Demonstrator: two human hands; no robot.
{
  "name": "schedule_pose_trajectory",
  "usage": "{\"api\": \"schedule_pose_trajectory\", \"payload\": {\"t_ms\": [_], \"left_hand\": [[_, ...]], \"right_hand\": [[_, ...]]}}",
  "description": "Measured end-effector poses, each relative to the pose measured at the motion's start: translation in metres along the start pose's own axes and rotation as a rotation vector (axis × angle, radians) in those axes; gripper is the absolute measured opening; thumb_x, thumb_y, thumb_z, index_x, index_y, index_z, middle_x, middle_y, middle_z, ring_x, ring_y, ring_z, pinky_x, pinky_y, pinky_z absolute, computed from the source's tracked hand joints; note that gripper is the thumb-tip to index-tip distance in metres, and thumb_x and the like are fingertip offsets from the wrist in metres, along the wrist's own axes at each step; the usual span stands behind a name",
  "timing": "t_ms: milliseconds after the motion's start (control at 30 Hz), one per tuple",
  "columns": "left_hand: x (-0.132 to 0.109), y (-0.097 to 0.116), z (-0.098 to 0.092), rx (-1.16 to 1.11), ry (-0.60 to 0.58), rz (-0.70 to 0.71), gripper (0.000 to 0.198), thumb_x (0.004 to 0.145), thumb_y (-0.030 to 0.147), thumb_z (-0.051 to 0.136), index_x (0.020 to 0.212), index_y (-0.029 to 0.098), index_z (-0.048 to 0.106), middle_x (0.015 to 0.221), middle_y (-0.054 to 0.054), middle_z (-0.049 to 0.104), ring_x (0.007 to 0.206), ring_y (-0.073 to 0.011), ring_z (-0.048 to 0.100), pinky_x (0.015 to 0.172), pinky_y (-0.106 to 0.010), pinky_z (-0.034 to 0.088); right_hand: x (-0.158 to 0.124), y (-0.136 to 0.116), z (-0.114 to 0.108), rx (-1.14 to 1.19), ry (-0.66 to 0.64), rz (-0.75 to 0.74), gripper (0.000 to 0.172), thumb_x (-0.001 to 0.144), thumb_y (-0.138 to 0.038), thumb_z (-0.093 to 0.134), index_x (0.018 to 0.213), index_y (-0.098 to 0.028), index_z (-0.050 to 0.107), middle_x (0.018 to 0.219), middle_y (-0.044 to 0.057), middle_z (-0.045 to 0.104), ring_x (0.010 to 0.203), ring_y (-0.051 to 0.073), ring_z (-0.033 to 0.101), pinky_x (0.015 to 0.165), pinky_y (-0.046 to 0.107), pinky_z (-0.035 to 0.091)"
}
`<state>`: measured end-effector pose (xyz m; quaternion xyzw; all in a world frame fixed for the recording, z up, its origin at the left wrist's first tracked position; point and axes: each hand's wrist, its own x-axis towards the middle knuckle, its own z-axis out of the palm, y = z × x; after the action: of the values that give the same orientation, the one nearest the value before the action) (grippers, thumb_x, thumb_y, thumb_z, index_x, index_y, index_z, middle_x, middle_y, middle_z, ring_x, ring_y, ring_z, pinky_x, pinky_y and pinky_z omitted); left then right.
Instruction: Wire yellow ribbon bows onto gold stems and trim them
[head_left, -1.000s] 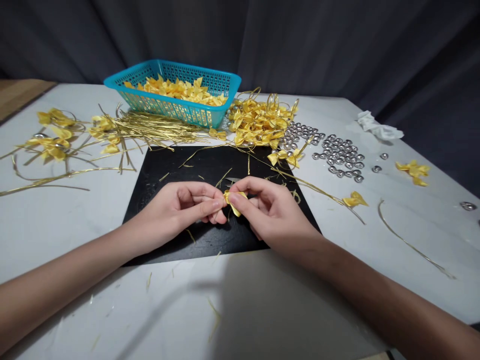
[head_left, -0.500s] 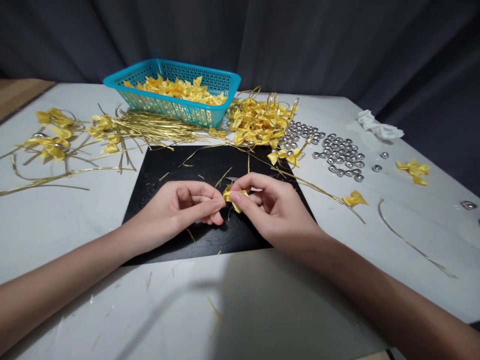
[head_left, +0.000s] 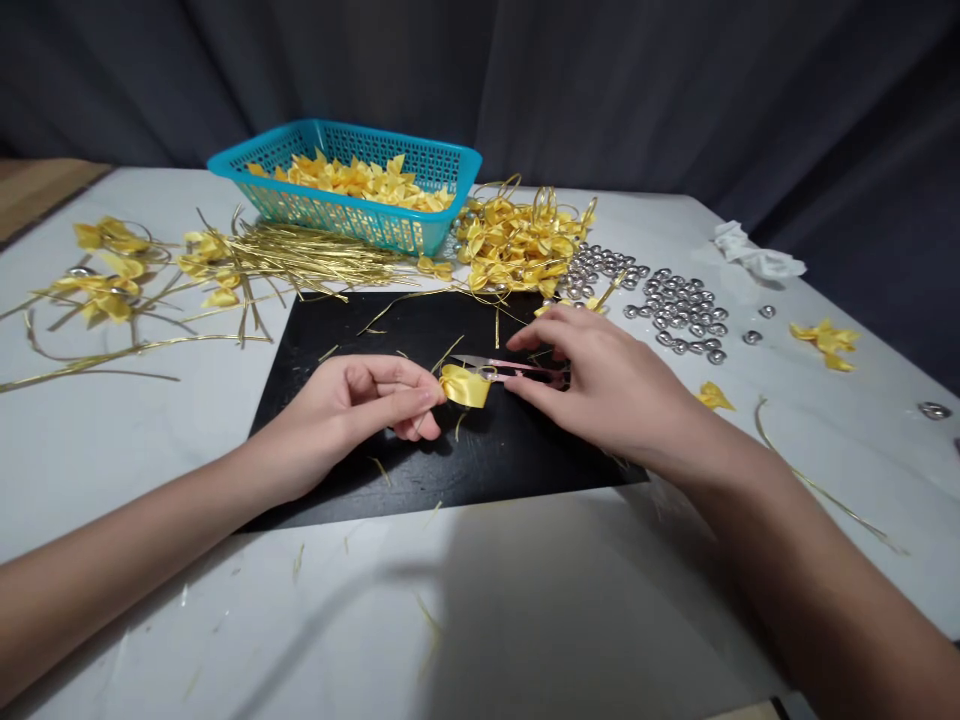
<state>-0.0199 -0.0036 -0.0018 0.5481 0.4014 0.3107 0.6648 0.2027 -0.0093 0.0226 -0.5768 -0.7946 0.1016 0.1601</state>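
Note:
My left hand (head_left: 379, 405) pinches one end of a yellow ribbon bow (head_left: 466, 386) between thumb and fingertips, above a black mat (head_left: 360, 490). My right hand (head_left: 592, 375) is off the bow, its thumb and fingers parted around a small pair of thread snips (head_left: 517, 366) on the mat. The snips' pointed blades face left, just behind the bow, and part of their handle is hidden by my fingers. Whether the right fingertips touch the snips I cannot tell.
A blue basket (head_left: 442, 222) of yellow ribbon pieces stands at the back. Gold cords (head_left: 315, 255) lie before it, beside a heap of finished-looking yellow bows (head_left: 525, 240). Silver beads (head_left: 682, 305) are scattered on the right, with a crumpled white cloth (head_left: 757, 255) behind.
My right hand has let go of the bow and moved right, opening over the snips, which now show more. My left hand keeps the bow, shifted slightly left.

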Motion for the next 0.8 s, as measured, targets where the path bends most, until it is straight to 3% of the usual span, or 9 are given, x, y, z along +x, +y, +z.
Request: {"api": "schedule_pose_trajectory", "payload": {"t_ms": [133,333,433,533,667,733,800], "left_hand": [[-0.001,0.001,0.001,0.013,0.013,-0.024,0.008,0.077,0.028,0.070,0.073,0.021,0.072,0.057,0.006,0.068,0.053,-0.0022,0.059,0.053,-0.004,0.044],[0.000,0.001,0.001,0.024,0.023,-0.032,0.009,0.076,0.030,0.071,0.072,0.022,0.072,0.057,0.007,0.068,0.053,-0.0014,0.059,0.053,-0.003,0.043],[0.000,0.000,0.002,0.021,0.013,-0.014,0.009,0.077,0.030,0.071,0.073,0.022,0.072,0.057,0.006,0.068,0.054,-0.0021,0.059,0.053,-0.004,0.044],[0.000,0.000,0.001,0.022,-0.022,0.003,0.008,0.079,0.028,0.069,0.075,0.022,0.072,0.059,0.006,0.069,0.055,-0.0025,0.059,0.053,-0.005,0.044],[0.002,0.000,0.001,0.040,-0.034,0.007,0.009,0.082,0.027,0.066,0.077,0.021,0.071,0.061,0.006,0.069,0.057,-0.0027,0.058,0.053,-0.006,0.043],[0.003,0.000,0.001,0.053,-0.021,0.011,0.010,0.081,0.028,0.066,0.077,0.021,0.071,0.061,0.006,0.068,0.056,-0.0030,0.057,0.054,-0.007,0.043],[0.003,0.000,0.001,0.066,0.008,0.025,0.011,0.080,0.029,0.067,0.075,0.021,0.071,0.060,0.006,0.067,0.056,-0.0033,0.056,0.054,-0.008,0.043]], "right_hand": [[-0.001,0.005,0.000,-0.118,-0.125,-0.017,0.012,0.084,-0.025,0.057,0.091,-0.016,0.063,0.090,0.006,0.060,0.087,0.023,0.055,0.066,0.031,0.042],[-0.001,-0.001,0.007,-0.100,-0.098,0.034,0.014,0.092,-0.026,0.046,0.096,-0.015,0.054,0.096,0.010,0.059,0.089,0.024,0.055,0.072,0.034,0.043],[-0.001,-0.003,0.008,0.044,-0.042,0.110,0.018,0.095,-0.028,0.039,0.105,-0.015,0.048,0.096,0.011,0.060,0.082,0.023,0.058,0.067,0.033,0.043],[-0.002,-0.006,0.005,0.204,0.058,0.077,0.021,0.096,-0.028,0.037,0.110,-0.015,0.046,0.100,0.010,0.060,0.087,0.022,0.058,0.070,0.032,0.044],[-0.005,-0.012,-0.007,0.394,0.157,0.010,0.025,0.096,-0.035,0.039,0.090,-0.018,0.055,0.079,0.003,0.057,0.072,0.015,0.054,0.061,0.026,0.041],[-0.007,-0.016,-0.015,0.529,0.141,0.008,0.026,0.095,-0.037,0.041,0.082,-0.019,0.054,0.068,-0.001,0.049,0.058,0.010,0.046,0.051,0.022,0.036],[-0.009,-0.020,-0.020,0.737,0.009,0.023,0.024,0.094,-0.037,0.045,0.079,-0.019,0.051,0.063,-0.004,0.043,0.048,0.007,0.037,0.043,0.018,0.030]]}}
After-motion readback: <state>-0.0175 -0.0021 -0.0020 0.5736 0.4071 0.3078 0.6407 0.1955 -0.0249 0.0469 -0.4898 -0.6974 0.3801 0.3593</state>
